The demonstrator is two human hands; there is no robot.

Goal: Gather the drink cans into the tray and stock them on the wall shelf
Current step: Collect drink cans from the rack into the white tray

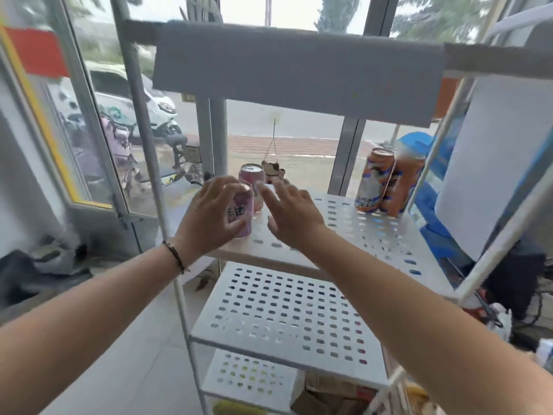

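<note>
Perforated white metal shelf bears cylindrical cans: left hand wraps a pink can, right hand splayed wide.

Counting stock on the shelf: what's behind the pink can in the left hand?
A second pink can stands right behind the held pink can, its top visible. Its lower body is covered by the held can and the left hand, so anything further back there is hidden.

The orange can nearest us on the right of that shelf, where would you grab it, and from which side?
Grip the front orange can round the middle of its side wall, coming from the front-left. It stands upright with open shelf on that side, while a second orange can sits close against its right. The right hand is open and nearest.
</note>
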